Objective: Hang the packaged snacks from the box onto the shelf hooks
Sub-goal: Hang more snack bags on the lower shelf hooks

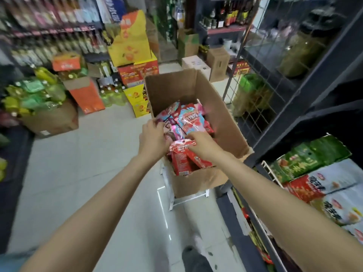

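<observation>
Both hands are down in the cardboard box (188, 91), seen from the head camera looking over outstretched bare forearms. The box stands open on a small white stand (176, 201) on the pale tiled floor (78, 173), its flaps up, right beside the dark shelf unit (314, 107) on the right. Inside lies a loose heap of packaged snacks (186, 118), pink, blue and red packs lying every which way. The left hand (152, 139) reaches over the near-left wall of the box, fingers curled down onto the pink packs at that edge; whether it actually grips one I cannot tell, the fingertips are blurred. The right hand (204, 146) has its fingers curled round the tops of a bunch of red packets (181, 160), which stand upright against the near wall of the box. Further right, low on the shelf unit, green and red-and-white bags (314, 173) are stacked flat in a white wire rack. A wire grid panel (255, 107) rises just past the box. Across the aisle, an open carton (51, 120) holds green and yellow bags piled above its rim. Orange and yellow cartons (135, 55) are stacked behind the box, with bottles along the far shelves.
</observation>
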